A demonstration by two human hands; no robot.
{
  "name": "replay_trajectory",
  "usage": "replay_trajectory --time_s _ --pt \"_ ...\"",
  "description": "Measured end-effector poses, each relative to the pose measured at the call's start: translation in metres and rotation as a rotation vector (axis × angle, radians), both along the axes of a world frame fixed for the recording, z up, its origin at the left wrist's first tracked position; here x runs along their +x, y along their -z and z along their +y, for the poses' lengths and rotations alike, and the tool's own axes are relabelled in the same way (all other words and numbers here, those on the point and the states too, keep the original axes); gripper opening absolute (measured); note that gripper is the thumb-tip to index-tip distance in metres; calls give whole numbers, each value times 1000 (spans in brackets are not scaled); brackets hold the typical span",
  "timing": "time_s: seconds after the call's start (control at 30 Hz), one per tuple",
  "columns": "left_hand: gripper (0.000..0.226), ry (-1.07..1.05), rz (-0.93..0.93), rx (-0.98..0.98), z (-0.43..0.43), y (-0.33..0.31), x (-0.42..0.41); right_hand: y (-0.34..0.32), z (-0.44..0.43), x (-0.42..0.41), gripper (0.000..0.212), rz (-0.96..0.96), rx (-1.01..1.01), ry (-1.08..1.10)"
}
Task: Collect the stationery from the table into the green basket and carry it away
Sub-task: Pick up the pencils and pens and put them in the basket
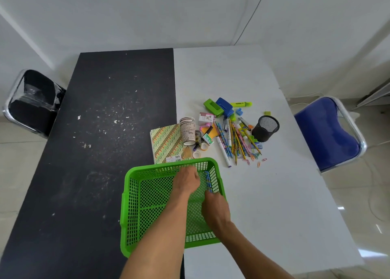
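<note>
The basket (130,194) sits on the table (274,194), stationery (232,135) heaped behind it, rightward.

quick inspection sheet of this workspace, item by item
surface: table, left half black with white flecks, right half white
job's things: green basket straddles the seam near the front; notebook, loose pencils and pens, hole punches and paper clips lie outside it on the white half
clutter: paper cups tipped over at the notebook's edge; black mesh cup upright
hands: left hand over the basket's far end, grip hidden; right hand holds patterned pencils inside the basket
cables: thin white cable on the floor by the blue chair
surroundings: black chair left, white walls, tiled floor
</note>
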State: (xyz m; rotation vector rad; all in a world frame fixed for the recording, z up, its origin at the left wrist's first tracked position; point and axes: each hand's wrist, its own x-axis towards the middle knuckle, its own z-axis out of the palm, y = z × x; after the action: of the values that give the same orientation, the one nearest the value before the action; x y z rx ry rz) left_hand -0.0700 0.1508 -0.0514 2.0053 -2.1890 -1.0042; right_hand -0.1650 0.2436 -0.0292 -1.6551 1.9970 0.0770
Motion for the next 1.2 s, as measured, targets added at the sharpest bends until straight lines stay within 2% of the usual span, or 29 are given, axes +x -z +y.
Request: replay_trajectory --time_s 0.1,0.2,0.27,0.33,0.43,0.63,0.87,1.03,1.2 --pt "27 -93 -59 148 14 7 -10 -4 -11 -17 13 -42 -264 70" --pt "23 -163 -28 30 20 5 -25 -2 -25 -44 11 -36 -407 171" --pt "12 -193 49 -175 15 -1 -35 6 -36 -63 20 -52 -375 259" --pt "11 -195 109 -354 3 -10 -47 15 -45 -81 26 -68 -299 321" --pt "11 -187 172 -491 -22 -28 -68 26 -61 -106 30 -67 -164 356" --pt "15 -94 120 -345 -70 -15 -109 36 -104 -144 27 -81 -89 371" --pt "16 -202 74 -123 -108 26 -155 56 -158 -164 20 -165 -132 427" --pt "16 -290 81 -74 -111 49 -177 70 -177 -167 8 -191 -162 447" --pt "11 -347 74 -88 -107 55 -186 78 -182 -171 12 -164 -132 443"
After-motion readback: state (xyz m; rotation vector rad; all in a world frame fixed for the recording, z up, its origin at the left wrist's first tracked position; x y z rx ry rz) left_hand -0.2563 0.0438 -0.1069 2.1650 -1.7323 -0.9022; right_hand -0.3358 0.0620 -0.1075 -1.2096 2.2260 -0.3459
